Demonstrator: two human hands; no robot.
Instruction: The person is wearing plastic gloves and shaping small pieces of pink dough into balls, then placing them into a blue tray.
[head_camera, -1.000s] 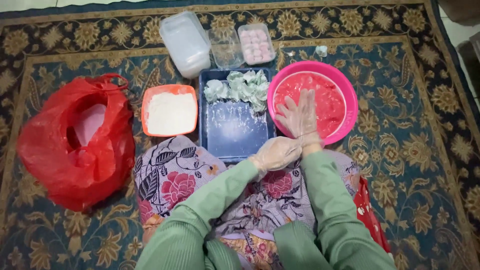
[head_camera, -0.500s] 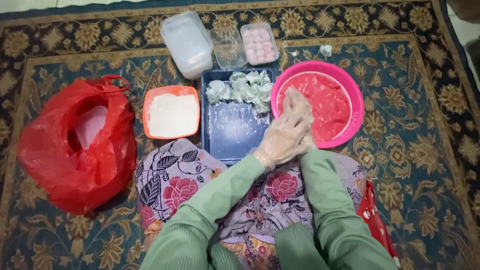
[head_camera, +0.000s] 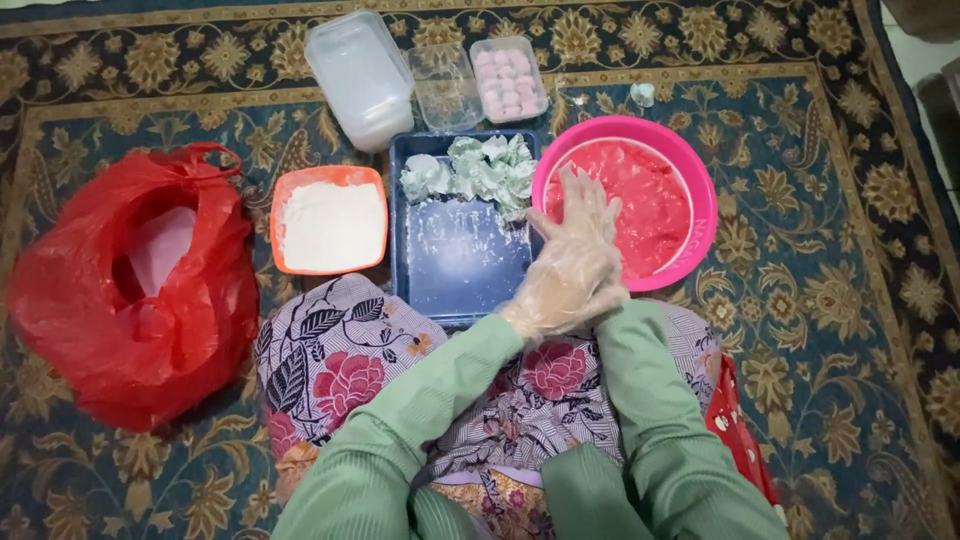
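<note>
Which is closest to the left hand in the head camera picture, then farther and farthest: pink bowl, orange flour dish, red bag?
From the left hand:
1. Pink bowl, just right, under the fingertips.
2. Orange flour dish, left past the blue tray.
3. Red bag, far left.

A crumpled red plastic bag (head_camera: 130, 290) lies at the left on the patterned blue and gold carpet (head_camera: 820, 330). Just right of it sits an orange square tub (head_camera: 330, 219) of white powder. At the top, 3 clear containers stand in a row: a big lidded box (head_camera: 360, 78), a small empty one (head_camera: 447, 87), and 1 packed with pink balls (head_camera: 510, 78) (count unclear).
</note>
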